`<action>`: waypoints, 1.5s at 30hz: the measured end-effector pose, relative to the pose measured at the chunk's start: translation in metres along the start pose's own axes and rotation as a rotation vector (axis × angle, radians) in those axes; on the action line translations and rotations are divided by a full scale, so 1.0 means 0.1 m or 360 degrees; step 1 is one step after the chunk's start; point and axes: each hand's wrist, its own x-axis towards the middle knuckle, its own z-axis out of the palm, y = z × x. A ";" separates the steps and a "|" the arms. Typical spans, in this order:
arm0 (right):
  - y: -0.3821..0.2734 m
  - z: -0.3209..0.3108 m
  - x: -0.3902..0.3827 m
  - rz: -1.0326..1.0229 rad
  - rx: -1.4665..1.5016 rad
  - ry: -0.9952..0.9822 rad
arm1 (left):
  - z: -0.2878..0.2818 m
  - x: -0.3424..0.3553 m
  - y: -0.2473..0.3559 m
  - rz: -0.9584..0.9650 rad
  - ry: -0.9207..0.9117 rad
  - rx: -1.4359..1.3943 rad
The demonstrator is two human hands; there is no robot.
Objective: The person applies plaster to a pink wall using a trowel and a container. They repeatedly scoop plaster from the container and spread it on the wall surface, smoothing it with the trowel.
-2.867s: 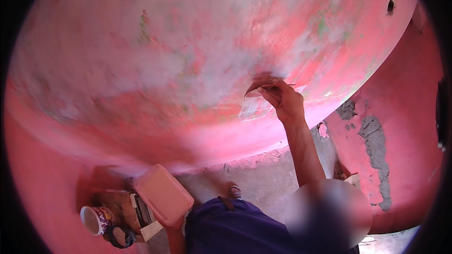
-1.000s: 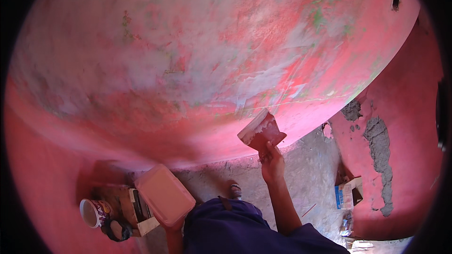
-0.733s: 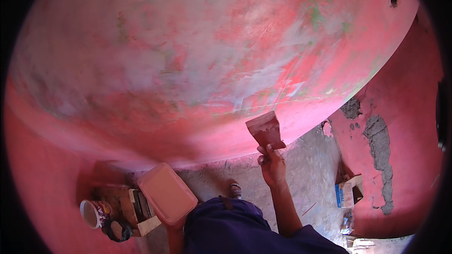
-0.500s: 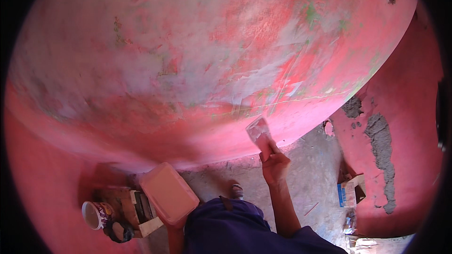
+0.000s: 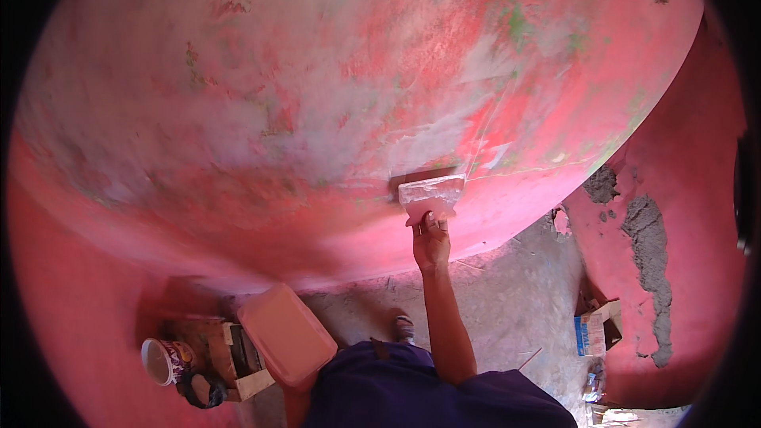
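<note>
My right hand (image 5: 432, 246) is closed round the handle end of a wide putty knife (image 5: 430, 196), held up at the lower part of the wall. Whitish paste coats the blade's broad upper edge, which lies against or very close to the surface. The wall (image 5: 317, 95) is pink and red with greyish smears and green patches. At lower left, a shallow rectangular pinkish tray (image 5: 287, 331) rests on my left hand, whose forearm comes up beneath it. The tray hides the fingers of that hand.
Left of the tray stand a paper-like bucket (image 5: 162, 363), a black bag (image 5: 200, 390) and a wooden box (image 5: 250, 380). An open carton (image 5: 594, 329) sits on the concrete floor (image 5: 507, 293) at right. Rough grey cement patches (image 5: 650, 254) mark the right-hand wall.
My right hand has moved up and left, bringing the putty knife to the wall and turning its blade broadside. The tray has stayed nearly in place.
</note>
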 end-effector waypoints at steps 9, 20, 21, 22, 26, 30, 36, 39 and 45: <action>0.42 -0.54 0.41 0.0230 -0.0478 0.0439 | -0.15 -0.15 -0.12 -0.0185 0.0063 0.0103; 0.35 -1.92 -0.25 0.0543 -0.0306 0.0651 | -0.04 -0.04 -0.18 -0.0178 -0.0023 0.0114; 0.28 -1.82 -0.35 0.0606 -0.0248 0.0570 | -0.03 -0.04 -0.19 -0.0177 -0.0025 0.0120; 0.23 -1.62 -0.43 0.0588 -0.0236 0.0462 | -0.04 -0.04 -0.18 -0.0182 -0.0025 0.0123; 0.14 -0.35 -0.25 0.0463 -0.0232 -0.0084 | -0.03 -0.03 -0.17 -0.0171 -0.0052 0.0118; 0.24 0.29 -0.16 0.0373 -0.0084 -0.0125 | -0.04 -0.01 -0.15 -0.0163 -0.0063 0.0128; 0.08 0.61 -0.34 0.0246 -0.0102 -0.0130 | -0.16 -0.02 -0.16 -0.0169 -0.0033 0.0151; -0.10 0.87 -0.32 0.0075 -0.0153 -0.0008 | -0.24 -0.02 -0.18 -0.0178 -0.0019 0.0158; 0.06 0.90 -0.02 0.0156 -0.0394 0.0399 | -0.31 -0.01 -0.19 -0.0178 -0.0008 0.0161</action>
